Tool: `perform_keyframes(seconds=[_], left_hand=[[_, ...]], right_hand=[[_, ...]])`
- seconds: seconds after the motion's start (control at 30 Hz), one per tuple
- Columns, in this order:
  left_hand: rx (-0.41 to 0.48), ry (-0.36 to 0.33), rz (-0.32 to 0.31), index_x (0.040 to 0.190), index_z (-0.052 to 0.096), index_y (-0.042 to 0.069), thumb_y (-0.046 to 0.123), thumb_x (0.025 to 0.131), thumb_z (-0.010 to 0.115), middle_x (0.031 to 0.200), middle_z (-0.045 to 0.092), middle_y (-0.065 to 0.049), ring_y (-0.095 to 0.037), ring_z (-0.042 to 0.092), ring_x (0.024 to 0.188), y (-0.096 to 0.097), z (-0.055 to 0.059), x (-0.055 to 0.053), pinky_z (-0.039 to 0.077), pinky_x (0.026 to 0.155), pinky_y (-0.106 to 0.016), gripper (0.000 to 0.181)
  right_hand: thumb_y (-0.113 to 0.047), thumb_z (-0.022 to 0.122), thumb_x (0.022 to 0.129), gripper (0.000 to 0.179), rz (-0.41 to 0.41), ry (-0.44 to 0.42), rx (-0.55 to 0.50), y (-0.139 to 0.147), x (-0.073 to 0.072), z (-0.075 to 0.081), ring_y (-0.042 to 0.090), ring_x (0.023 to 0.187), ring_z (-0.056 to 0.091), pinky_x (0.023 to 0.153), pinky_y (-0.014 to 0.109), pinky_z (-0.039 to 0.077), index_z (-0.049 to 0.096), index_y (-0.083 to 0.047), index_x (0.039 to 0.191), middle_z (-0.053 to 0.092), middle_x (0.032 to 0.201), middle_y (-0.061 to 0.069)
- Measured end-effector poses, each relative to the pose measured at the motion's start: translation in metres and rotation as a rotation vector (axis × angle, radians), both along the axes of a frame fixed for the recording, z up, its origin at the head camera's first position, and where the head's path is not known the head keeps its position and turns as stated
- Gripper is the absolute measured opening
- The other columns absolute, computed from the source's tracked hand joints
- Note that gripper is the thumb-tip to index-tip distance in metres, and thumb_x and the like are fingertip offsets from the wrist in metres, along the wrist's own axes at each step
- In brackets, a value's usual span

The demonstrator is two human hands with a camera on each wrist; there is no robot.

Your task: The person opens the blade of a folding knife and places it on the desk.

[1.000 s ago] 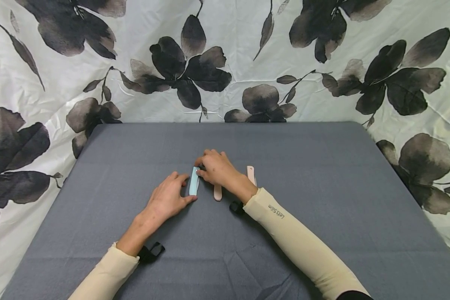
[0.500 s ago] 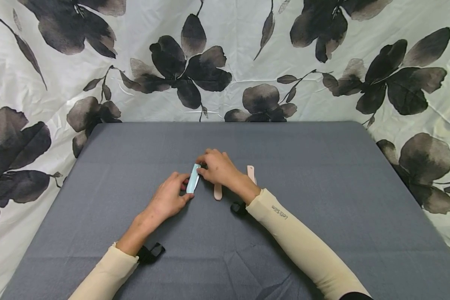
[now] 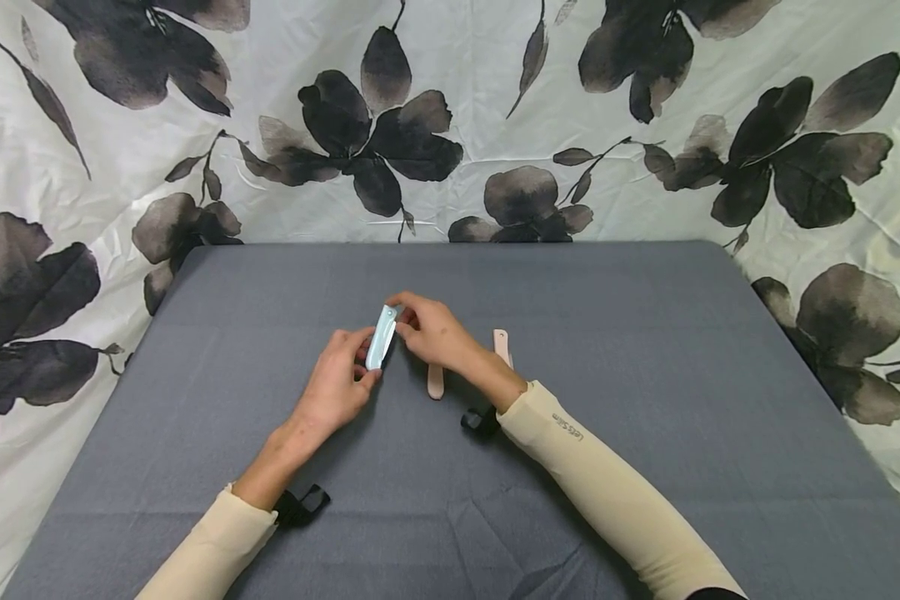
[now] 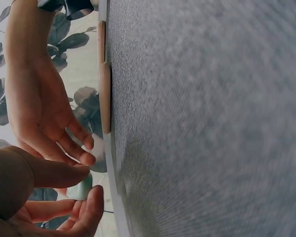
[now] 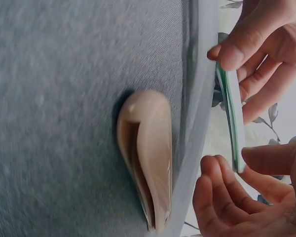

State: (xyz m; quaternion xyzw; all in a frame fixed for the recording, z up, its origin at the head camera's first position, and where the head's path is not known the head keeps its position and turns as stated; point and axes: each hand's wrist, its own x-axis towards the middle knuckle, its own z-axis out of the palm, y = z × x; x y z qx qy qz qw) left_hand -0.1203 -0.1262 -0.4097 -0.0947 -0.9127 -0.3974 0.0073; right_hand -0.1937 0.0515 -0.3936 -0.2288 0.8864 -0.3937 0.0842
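Blue tool (image 3: 380,340) slants in midair above the table (image 3: 630,333), pinched at its near end by the left hand (image 3: 334,379) and at its far end by the right hand (image 3: 438,335), a two-ended hold that likely keeps it steady; a peach tool (image 3: 436,383) lies nearby.

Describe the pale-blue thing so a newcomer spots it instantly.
Over the grey cloth-covered table, the left hand and right hand pinch a slim, plastic-looking, pale-blue bar. Unlike the slim beige pieces on the table, it is blue and lifted.
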Motion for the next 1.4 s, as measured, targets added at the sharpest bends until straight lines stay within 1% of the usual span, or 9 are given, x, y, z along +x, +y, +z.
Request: perform_keyframes(seconds=[0.23, 0.37, 0.53, 0.67, 0.8, 0.93, 1.1, 1.27, 1.4], left_hand=[[0.046, 0.035, 0.010, 0.145, 0.053, -0.007, -0.011, 0.087, 0.074, 0.125, 0.053, -0.025, -0.035, 0.065, 0.111, 0.003, 0.000, 0.001, 0.060, 0.093, -0.039, 0.062], [0.073, 0.040, 0.021, 0.145, 0.053, -0.006, -0.011, 0.087, 0.075, 0.127, 0.053, -0.025, -0.034, 0.065, 0.111, 0.004, 0.000, 0.002, 0.060, 0.093, -0.041, 0.061], [0.102, 0.050, 0.039, 0.145, 0.054, -0.004, -0.010, 0.086, 0.076, 0.128, 0.052, -0.022, -0.031, 0.063, 0.109, 0.004, 0.002, 0.005, 0.061, 0.090, -0.041, 0.063], [0.110, 0.068, 0.041, 0.144, 0.055, -0.003, -0.008, 0.086, 0.077, 0.127, 0.053, -0.021, -0.030, 0.062, 0.108, 0.005, 0.004, 0.007, 0.061, 0.088, -0.039, 0.063], [0.120, 0.061, 0.038, 0.145, 0.055, -0.001, -0.003, 0.088, 0.078, 0.128, 0.053, -0.020, -0.030, 0.063, 0.110, 0.006, 0.007, 0.007, 0.061, 0.088, -0.038, 0.061], [0.166, 0.031, 0.044, 0.145, 0.054, 0.001, 0.004, 0.094, 0.074, 0.132, 0.055, -0.018, -0.030, 0.063, 0.114, 0.007, 0.009, 0.006, 0.060, 0.090, -0.040, 0.055], [0.253, 0.003, 0.059, 0.143, 0.055, 0.000, 0.005, 0.099, 0.068, 0.134, 0.060, -0.018, -0.030, 0.065, 0.114, 0.006, 0.008, 0.004, 0.059, 0.091, -0.040, 0.046], [0.343, -0.034, 0.067, 0.146, 0.054, 0.001, 0.000, 0.098, 0.066, 0.132, 0.063, -0.019, -0.030, 0.067, 0.113, 0.004, 0.008, 0.002, 0.058, 0.086, -0.025, 0.049], [0.380, -0.074, 0.058, 0.150, 0.052, 0.005, -0.003, 0.098, 0.064, 0.131, 0.061, -0.019, -0.029, 0.065, 0.113, 0.002, 0.008, 0.002, 0.054, 0.082, -0.016, 0.054]], right_hand=[[-0.006, 0.062, 0.102, 0.043, -0.009, -0.065, -0.139, 0.002, 0.004, 0.001, 0.023, 0.089, 0.068, 0.073, 0.028, 0.055, 0.056, -0.005, 0.145, 0.068, 0.110, 0.014], [-0.001, 0.062, 0.101, 0.046, -0.018, -0.167, -0.260, 0.001, 0.005, 0.001, 0.031, 0.089, 0.072, 0.078, 0.039, 0.062, 0.053, -0.002, 0.147, 0.064, 0.108, 0.017], [0.006, 0.063, 0.098, 0.051, -0.038, -0.271, -0.407, 0.000, 0.006, 0.000, 0.035, 0.091, 0.073, 0.085, 0.051, 0.063, 0.052, -0.002, 0.147, 0.059, 0.106, 0.016], [0.009, 0.065, 0.095, 0.054, -0.049, -0.312, -0.492, -0.001, 0.007, 0.000, 0.027, 0.084, 0.072, 0.085, 0.052, 0.063, 0.053, -0.002, 0.146, 0.057, 0.103, 0.013], [0.012, 0.065, 0.094, 0.053, -0.071, -0.336, -0.567, 0.001, 0.007, 0.001, 0.017, 0.077, 0.069, 0.082, 0.045, 0.064, 0.055, -0.002, 0.145, 0.056, 0.099, 0.011], [0.013, 0.064, 0.093, 0.053, -0.086, -0.347, -0.612, 0.003, 0.008, 0.000, 0.014, 0.074, 0.067, 0.078, 0.038, 0.065, 0.056, 0.000, 0.144, 0.057, 0.097, 0.010], [0.014, 0.065, 0.091, 0.054, -0.093, -0.373, -0.643, 0.002, 0.008, -0.001, 0.015, 0.074, 0.068, 0.079, 0.042, 0.065, 0.058, 0.000, 0.143, 0.057, 0.095, 0.008], [0.015, 0.065, 0.090, 0.053, -0.094, -0.384, -0.659, 0.001, 0.011, 0.000, 0.014, 0.075, 0.068, 0.080, 0.044, 0.065, 0.060, 0.000, 0.141, 0.057, 0.094, 0.007], [0.014, 0.065, 0.091, 0.052, -0.092, -0.374, -0.653, 0.001, 0.012, 0.000, 0.012, 0.074, 0.068, 0.082, 0.048, 0.064, 0.060, 0.000, 0.141, 0.059, 0.093, 0.006]])
